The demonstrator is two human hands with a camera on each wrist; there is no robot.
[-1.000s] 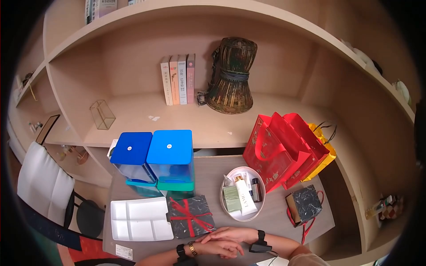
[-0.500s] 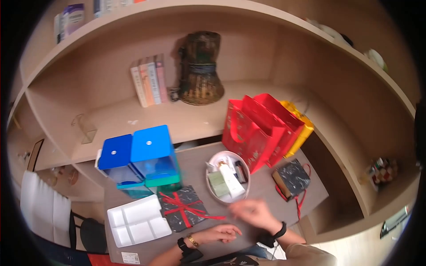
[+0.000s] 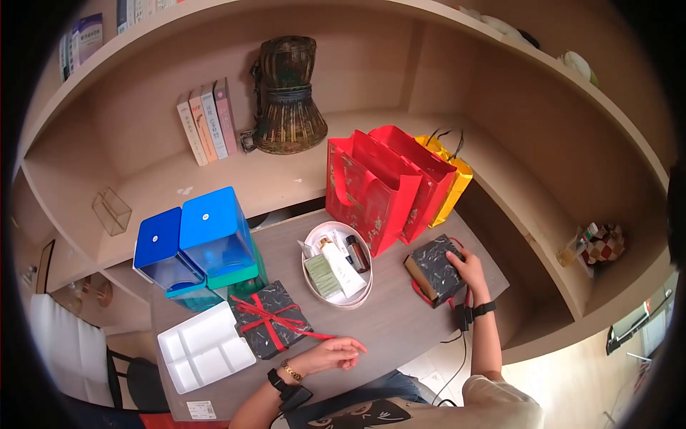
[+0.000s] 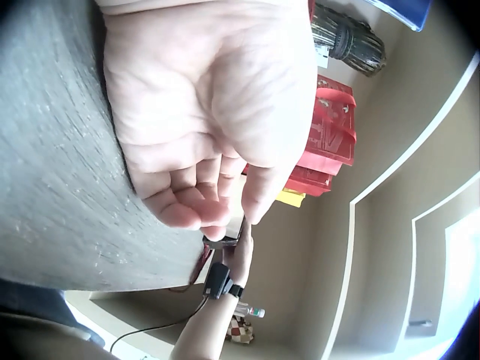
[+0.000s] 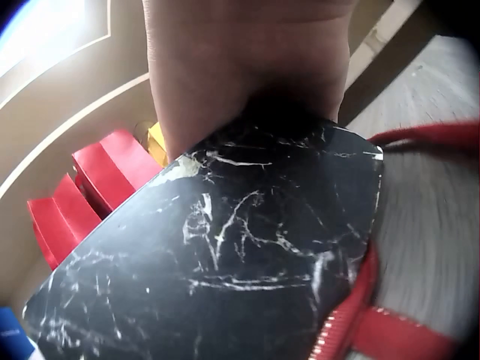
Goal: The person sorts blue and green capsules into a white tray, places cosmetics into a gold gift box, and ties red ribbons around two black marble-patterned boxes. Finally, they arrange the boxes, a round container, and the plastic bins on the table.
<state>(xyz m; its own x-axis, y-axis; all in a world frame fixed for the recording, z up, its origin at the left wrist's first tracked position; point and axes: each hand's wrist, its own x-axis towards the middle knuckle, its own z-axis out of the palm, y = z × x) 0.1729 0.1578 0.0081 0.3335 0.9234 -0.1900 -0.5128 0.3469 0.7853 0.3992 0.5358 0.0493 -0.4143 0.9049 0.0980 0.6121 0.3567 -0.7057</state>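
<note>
In the head view, my right hand (image 3: 469, 269) grips the right edge of a small black marbled box (image 3: 434, 266) with a tan side and red ribbons. Close up in the right wrist view, the marbled face (image 5: 225, 247) fills the middle, and the fingertips are hidden behind it. My left hand (image 3: 330, 356) rests at the table's front edge with its fingers loosely curled and nothing in them. Just beyond it lies a flat black marbled box (image 3: 266, 342) tied with a red ribbon bow, one ribbon tail running toward the hand.
A white divided tray (image 3: 187, 342) lies at left, below two blue-lidded containers (image 3: 218, 236). An oval basket (image 3: 307, 287) of cosmetics stands mid-table. Red paper bags (image 3: 371, 207) and a yellow bag (image 3: 457, 182) stand behind. A cable (image 3: 464, 365) hangs from the right wrist.
The hands were together at the table front. My right hand has lifted away and moved right onto the small marbled box. The left stays near the front edge; the head view has shifted right.
</note>
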